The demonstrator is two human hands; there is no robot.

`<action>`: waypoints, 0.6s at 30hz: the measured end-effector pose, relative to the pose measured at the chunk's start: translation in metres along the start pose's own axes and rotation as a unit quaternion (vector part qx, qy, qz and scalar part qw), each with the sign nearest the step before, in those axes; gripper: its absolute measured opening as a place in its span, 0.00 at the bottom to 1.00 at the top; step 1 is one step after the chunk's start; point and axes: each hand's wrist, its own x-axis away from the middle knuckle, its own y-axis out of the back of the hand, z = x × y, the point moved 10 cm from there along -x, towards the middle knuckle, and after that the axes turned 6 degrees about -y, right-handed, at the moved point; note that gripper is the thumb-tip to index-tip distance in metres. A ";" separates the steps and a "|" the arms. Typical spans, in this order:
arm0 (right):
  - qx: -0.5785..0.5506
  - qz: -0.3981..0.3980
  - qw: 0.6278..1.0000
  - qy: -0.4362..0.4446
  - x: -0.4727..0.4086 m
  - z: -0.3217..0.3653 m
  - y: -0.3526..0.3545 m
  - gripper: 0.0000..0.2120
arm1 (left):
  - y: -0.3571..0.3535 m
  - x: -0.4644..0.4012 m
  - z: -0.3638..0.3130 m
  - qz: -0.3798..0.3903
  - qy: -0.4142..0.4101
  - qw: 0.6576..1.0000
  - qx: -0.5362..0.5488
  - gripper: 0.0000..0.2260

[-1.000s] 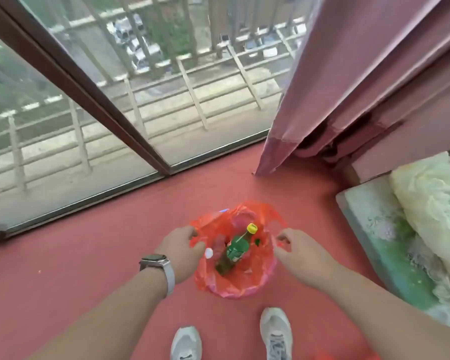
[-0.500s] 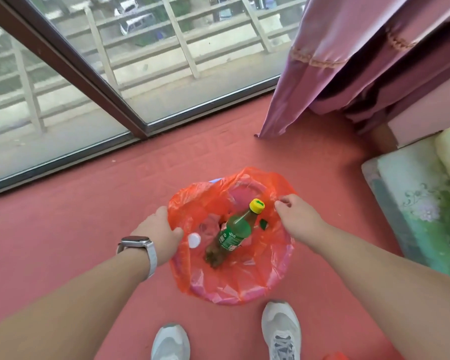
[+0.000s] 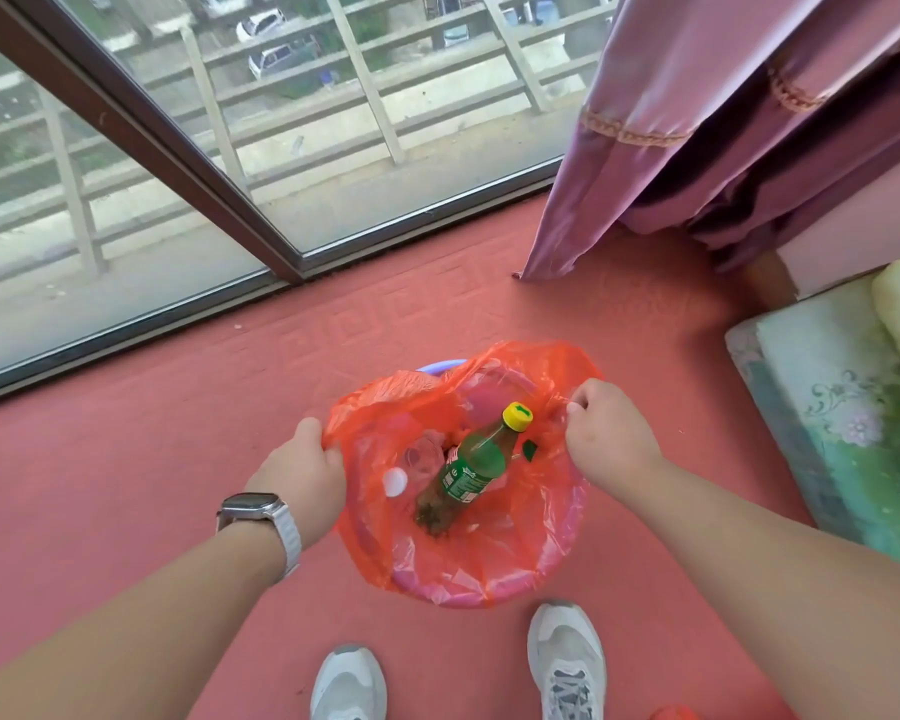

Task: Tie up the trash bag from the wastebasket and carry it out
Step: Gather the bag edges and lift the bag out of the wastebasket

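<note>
An orange-red trash bag [image 3: 536, 543] lines a small pink wastebasket [image 3: 468, 599] on the red floor in front of my feet. Inside lie a green bottle [image 3: 468, 470] with a yellow cap, a white cap [image 3: 395, 481] and other scraps. My left hand [image 3: 302, 475], with a watch on the wrist, grips the bag's left edge. My right hand [image 3: 606, 439] pinches the right edge near the bottle cap. The far edge of the bag is lifted off the rim, and a bit of purple rim [image 3: 440, 366] shows behind it.
A glass sliding door [image 3: 188, 189] with a dark frame runs along the far left, a railing beyond it. A pink curtain [image 3: 697, 127] hangs at the far right. A bed with green floral bedding [image 3: 842, 418] stands at the right. My two grey shoes [image 3: 567, 662] are just behind the basket.
The view has tilted down and closer to the basket. Both hands have closed on the bag's edges, and the bag's far edge has risen off the rim.
</note>
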 end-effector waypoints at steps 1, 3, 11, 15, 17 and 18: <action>-0.017 -0.003 1.000 0.005 0.003 0.002 0.002 0.07 | 0.003 0.003 -0.001 -0.011 -0.006 1.000 0.021 0.09; -0.056 0.012 0.998 -0.002 0.013 0.003 0.002 0.07 | 0.010 0.012 -0.007 -0.024 -0.024 0.998 0.051 0.09; -0.129 0.104 0.985 -0.058 0.050 -0.003 -0.012 0.19 | 0.033 0.048 -0.050 -0.030 -0.087 0.989 0.113 0.04; -0.077 0.093 0.988 -0.096 0.037 -0.019 -0.018 0.37 | 0.032 0.050 -0.061 -0.019 -0.099 0.989 0.104 0.05; -0.018 0.086 0.993 -0.078 0.026 -0.019 -0.018 0.31 | 0.030 0.047 -0.061 -0.025 -0.107 0.990 0.093 0.05; 0.017 0.072 0.995 -0.062 0.021 -0.016 -0.016 0.24 | 0.028 0.044 -0.060 -0.026 -0.109 0.989 0.092 0.05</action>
